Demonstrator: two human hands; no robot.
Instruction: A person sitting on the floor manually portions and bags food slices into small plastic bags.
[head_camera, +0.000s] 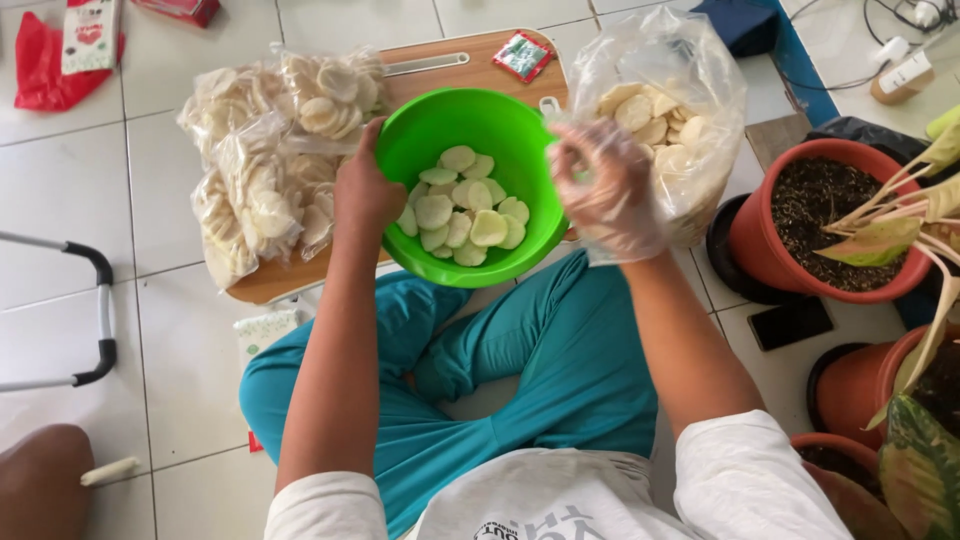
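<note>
Sitting cross-legged on a white tiled floor (170, 200), in teal trousers (540, 370) and a white shirt. Gripping the near-left rim of a bright green bowl (520, 135) with the bare left hand (365, 195), fingers curled over the edge and closed on it. Hovering the right hand (605, 190), wrapped in a thin clear plastic glove, just beside the bowl's right rim, fingers bunched and bent inward; unable to tell whether anything is pinched between them. Holding pale round crackers (460, 210) in the bottom of the bowl, lying in a loose, overlapping heap. Resting the bowl partly over the near edge of a wooden board (480, 50) and above the knees. Leaning against the far right of the bowl, an open clear plastic bag (700, 90) showing more of the same pale crackers inside, touching the gloved hand. Lying on the left part of the board, several sealed clear packs of crackers (270, 160), piled together and just beside the left hand. Sitting at the far end of the board, a small red and green sachet (522, 55) and a metal ruler (425, 65). Standing to the right, terracotta-coloured pots (790, 250) of soil with leafy plants (890, 235), well apart from the bowl. Lying at the top left, a red bag (40, 70).
</note>
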